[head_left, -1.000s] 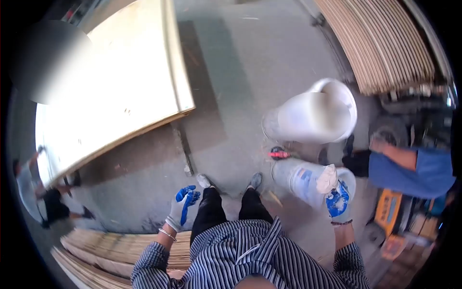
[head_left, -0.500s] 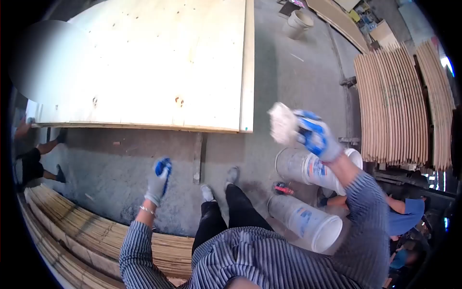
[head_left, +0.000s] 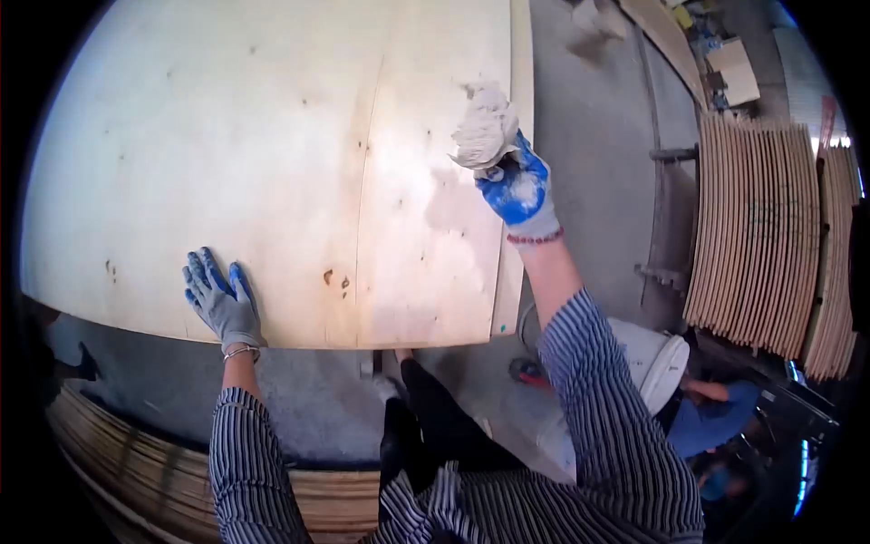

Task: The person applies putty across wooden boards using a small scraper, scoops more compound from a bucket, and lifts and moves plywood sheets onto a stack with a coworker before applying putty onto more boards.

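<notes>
A large plywood sheet [head_left: 245, 181], pale with brown knots, lies in front of me on top of another sheet whose edge shows at the right. My left hand [head_left: 222, 299], in a grey glove with blue palm coating, rests on it near the front edge with fingers spread. Over the right side of the sheet, my right hand [head_left: 521, 190] is closed on a tool heaped with pale putty [head_left: 487, 129]; the putty and my fingers hide the tool's shape. Whitish smears mark the blue glove. A damp-looking patch or shadow [head_left: 453, 199] shows beside this hand.
Stacked thin boards [head_left: 752, 236] stand at the right, and more boards [head_left: 136, 453] lie behind me at lower left. A white bucket [head_left: 648, 358] lies on its side near a person in a blue shirt [head_left: 716, 417]. Another bucket [head_left: 598, 18] is blurred at the far right.
I have moved closer to the plywood. My left hand went from beside the sheet to flat on it, opening. My right hand carried the putty from above the floor to over the sheet.
</notes>
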Motion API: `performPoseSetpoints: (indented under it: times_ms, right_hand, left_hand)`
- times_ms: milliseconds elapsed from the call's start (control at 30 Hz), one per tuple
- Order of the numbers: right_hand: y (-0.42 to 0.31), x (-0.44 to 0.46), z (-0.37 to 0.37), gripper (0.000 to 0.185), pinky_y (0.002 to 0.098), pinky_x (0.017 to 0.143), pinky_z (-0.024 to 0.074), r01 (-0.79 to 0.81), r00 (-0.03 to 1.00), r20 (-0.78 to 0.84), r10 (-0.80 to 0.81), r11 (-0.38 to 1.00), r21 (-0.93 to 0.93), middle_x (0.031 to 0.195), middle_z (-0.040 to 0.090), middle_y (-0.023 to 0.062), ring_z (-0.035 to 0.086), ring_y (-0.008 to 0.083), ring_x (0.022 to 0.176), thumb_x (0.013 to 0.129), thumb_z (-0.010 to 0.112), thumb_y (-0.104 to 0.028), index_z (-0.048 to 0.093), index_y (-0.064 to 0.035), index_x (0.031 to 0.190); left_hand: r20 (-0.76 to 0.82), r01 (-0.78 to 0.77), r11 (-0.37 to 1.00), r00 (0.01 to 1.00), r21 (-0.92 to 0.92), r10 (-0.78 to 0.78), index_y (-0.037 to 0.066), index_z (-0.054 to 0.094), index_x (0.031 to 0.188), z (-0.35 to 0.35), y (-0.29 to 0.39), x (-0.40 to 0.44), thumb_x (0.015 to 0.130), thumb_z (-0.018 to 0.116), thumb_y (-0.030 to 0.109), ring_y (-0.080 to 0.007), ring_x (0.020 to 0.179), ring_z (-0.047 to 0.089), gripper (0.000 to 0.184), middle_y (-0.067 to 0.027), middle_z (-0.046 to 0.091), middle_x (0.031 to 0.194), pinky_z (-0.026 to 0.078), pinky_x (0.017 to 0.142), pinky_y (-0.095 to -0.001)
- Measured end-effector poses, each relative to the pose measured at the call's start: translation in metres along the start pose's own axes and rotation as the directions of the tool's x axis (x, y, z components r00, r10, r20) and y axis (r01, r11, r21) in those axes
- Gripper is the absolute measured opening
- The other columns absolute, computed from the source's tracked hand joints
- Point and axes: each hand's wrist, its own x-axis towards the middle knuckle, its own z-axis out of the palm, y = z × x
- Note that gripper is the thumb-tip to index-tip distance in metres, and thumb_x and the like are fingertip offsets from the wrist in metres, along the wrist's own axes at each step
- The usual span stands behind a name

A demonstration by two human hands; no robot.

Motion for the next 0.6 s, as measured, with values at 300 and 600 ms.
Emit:
performPoseSetpoints:
  times_ms: [300, 600]
  right_hand:
    - [-0.01, 0.091, -0.041, 0.011, 0.027, 0.062, 0.0542, -0.069, 0.903, -0.19, -0.384, 0.308, -0.949, 0.084, 0.074, 0.006, 0.069, 0.0158, 0.069, 0.082, 0.07, -0.005, 0.074, -0.0009, 0.091]
    - [0.034, -0.034, -0.039, 0.02, 0.0343, 0.081, 0.0544, 0.063, 0.998, 0.055, 0.034, -0.306, -0.95, 0.094, 0.073, 0.0098, 0.07, 0.0271, 0.091, 0.079, 0.069, -0.013, 0.075, -0.0092, 0.098]
  left_hand:
    - [0.047, -0.016, 0.999, 0.999, -0.029, 0.018, 0.01, 0.033, 0.153, 0.002, 0.011, 0.003, 0.099, 0.049, 0.036, -0.0368, 0.148, 0.023, 0.062, -0.0159, 0.028, 0.16, 0.017, 0.119, -0.0501]
    - [0.056, -0.057, 0.998, 0.997, -0.04, 0.059, 0.01, 0.034, 0.153, 0.004, 0.01, -0.012, 0.101, 0.047, 0.04, -0.0355, 0.148, 0.023, 0.061, -0.0154, 0.027, 0.16, 0.017, 0.119, -0.0492]
